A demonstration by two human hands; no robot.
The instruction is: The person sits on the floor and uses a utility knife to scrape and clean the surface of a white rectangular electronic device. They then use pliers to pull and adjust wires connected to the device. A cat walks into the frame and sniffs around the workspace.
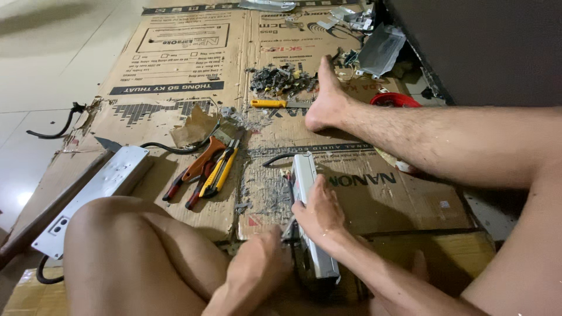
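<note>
**Both hands on a metal casing, floor bench**

Right hand (319, 213) lies flat over the long silver metal casing (304, 175), palm down, fingers pressed on its upper face, pinning rather than pinching. The casing stands on edge on the flattened brown printed cardboard sheet (175, 70), between the person's legs, a black cable (275, 158) at its far end. Left hand (254, 266) is curled at the casing's near edge; whether it grips a tool or the casing itself, I cannot tell.

Judged step: working at the casing's near end. The next move likely calls for a firm hold against tipping.

Nearby on the cardboard: 3 hand tools (205, 169) with orange, red and yellow handles, a yellow-handled knife (270, 103), a pile of grey metal scrap (280, 79). A 2nd silver casing (96, 196) lies to the left. Pale tiled floor (35, 105) beyond; a dark wall (486, 47) at right.
</note>
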